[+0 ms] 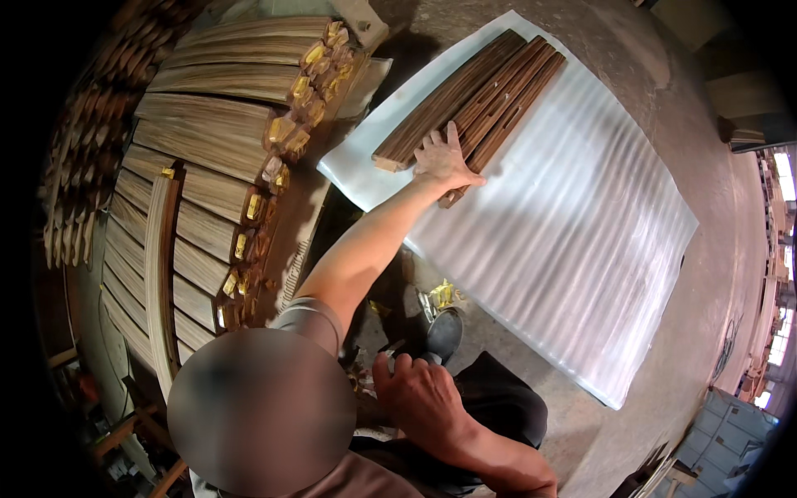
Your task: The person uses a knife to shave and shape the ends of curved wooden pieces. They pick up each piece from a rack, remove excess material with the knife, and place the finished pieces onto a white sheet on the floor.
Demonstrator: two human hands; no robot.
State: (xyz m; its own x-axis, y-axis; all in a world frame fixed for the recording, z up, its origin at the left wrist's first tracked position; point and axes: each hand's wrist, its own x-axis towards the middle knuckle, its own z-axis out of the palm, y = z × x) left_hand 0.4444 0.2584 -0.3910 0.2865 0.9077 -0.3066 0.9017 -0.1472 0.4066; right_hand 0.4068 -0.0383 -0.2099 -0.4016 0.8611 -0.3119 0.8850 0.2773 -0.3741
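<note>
My left hand (442,160) lies with its fingers spread over the near ends of several dark brown wooden slats (506,91), which are grouped side by side. They rest on a sheet of white foam wrap (573,216). Pale end grain shows on the leftmost slat. Lower down, my right hand (423,397) is closed in front of my body, apart from the slats. A thin dark tip juts out beside its thumb; the fingers hide the rest of that object.
At left, a large stack of striped wooden slats (207,133) has yellow bits at its ends. One long slat (159,266) lies across it. Darker shaped wood pieces (79,174) are piled beyond. Yellow scraps (444,292) lie by my shoe (445,334). Grey boxes (722,440) stand lower right.
</note>
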